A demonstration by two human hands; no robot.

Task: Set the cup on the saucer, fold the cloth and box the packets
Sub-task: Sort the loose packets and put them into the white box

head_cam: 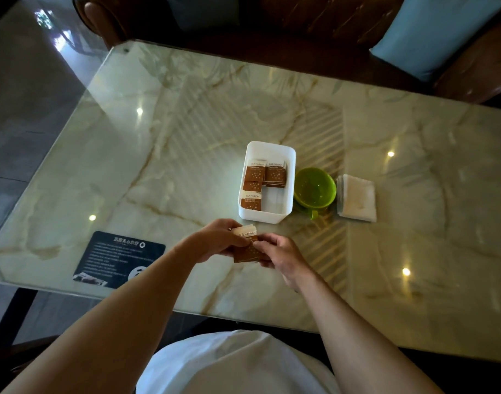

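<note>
A white box point(289, 155) stands mid-table with several brown and white packets point(275, 174) lying inside. Just in front of it, my left hand point(218, 240) and my right hand point(280, 255) together pinch a small stack of the same packets point(248, 251) above the tabletop. Right of the box a green cup point(314, 187) sits on a green saucer point(312, 213), whose edge shows under the cup. A folded white cloth point(357, 199) lies flat just right of the cup.
The marble table under glass point(186, 123) has its near edge close to my body. A dark printed card point(118, 260) lies at the front left. A brown sofa point(314, 21) with a blue cushion point(431, 32) stands behind the table.
</note>
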